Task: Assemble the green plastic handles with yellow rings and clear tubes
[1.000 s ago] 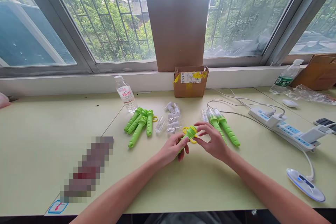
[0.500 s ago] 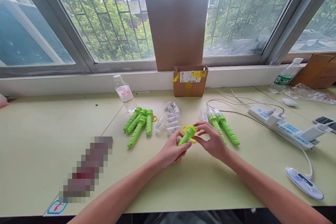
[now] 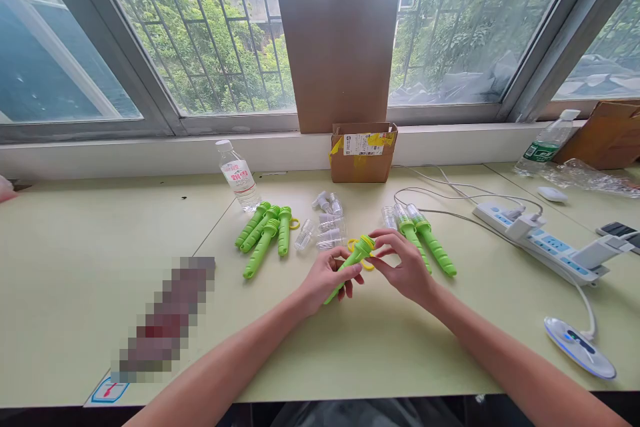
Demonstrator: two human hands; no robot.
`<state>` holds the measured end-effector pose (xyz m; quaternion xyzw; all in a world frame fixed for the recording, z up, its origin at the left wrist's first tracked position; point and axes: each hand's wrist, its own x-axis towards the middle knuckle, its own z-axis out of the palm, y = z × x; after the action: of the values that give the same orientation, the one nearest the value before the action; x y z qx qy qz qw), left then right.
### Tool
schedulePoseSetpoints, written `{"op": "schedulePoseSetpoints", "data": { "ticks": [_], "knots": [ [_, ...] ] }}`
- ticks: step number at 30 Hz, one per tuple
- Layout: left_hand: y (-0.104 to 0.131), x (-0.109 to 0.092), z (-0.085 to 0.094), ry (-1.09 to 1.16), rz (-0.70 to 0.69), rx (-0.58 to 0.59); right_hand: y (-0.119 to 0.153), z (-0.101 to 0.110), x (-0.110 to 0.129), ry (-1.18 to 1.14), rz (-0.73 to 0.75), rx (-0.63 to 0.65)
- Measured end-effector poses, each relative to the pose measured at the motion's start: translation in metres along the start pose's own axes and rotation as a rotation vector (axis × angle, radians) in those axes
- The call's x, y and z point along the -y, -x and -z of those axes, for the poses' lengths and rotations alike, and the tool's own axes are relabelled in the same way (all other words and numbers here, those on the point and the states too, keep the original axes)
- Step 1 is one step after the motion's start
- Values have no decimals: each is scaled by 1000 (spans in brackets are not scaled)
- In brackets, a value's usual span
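Observation:
My left hand (image 3: pixel 327 278) is wrapped round a green plastic tube with spiral grooves (image 3: pixel 359 253), which tilts with its wider threaded end up and to the right. A yellow ring sits at that end. The fingertips of my right hand (image 3: pixel 403 261) pinch at this ring; the exact contact is partly hidden. Loose yellow rings (image 3: pixel 367 265) lie just behind and below the tube. Beyond my hands are several clear ribbed plastic caps (image 3: pixel 327 238). Two green tubes with clear caps (image 3: pixel 434 247) rest beside my right hand, and several uncapped green tubes (image 3: pixel 261 250) lie to the left.
A water bottle (image 3: pixel 239 177) stands behind the left tubes, and a small cardboard box (image 3: pixel 364 160) by the window sill. To the right are a white power strip (image 3: pixel 545 243) with cables and an oval white device (image 3: pixel 580 348). A blurred patch (image 3: pixel 167 317) covers something at left.
The green tube has turned in my left hand, so its lower end now shows below the fingers. My left fingers have loosened and shifted slightly. My right hand stays at the yellow ring.

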<state>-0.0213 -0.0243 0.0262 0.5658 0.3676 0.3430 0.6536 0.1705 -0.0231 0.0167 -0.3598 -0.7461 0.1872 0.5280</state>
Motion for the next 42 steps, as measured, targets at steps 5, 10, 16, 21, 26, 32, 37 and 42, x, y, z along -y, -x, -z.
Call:
{"op": "schedulePoseSetpoints", "data": {
  "ticks": [5,10,16,21,26,32,37,42],
  "knots": [
    [0,-4,2,7,6,51,1,0,0,0,6,1],
    [0,-5,4,-39,5,100,2,2,-3,27,27,4],
    [1,-5,2,-131,48,68,1,1,-4,18,4,18],
    [0,-4,2,-99,67,37,2,-1,-2,12,3,15],
    [-1,-2,2,-41,39,21,1,1,0,3,-11,26],
    [-1,-2,0,-54,24,44,-1,4,4,43,27,74],
    [0,-4,2,-56,36,115,0,1,1,76,62,45],
    [0,-5,5,-90,80,149,2,0,-4,62,51,31]
  ]
}}
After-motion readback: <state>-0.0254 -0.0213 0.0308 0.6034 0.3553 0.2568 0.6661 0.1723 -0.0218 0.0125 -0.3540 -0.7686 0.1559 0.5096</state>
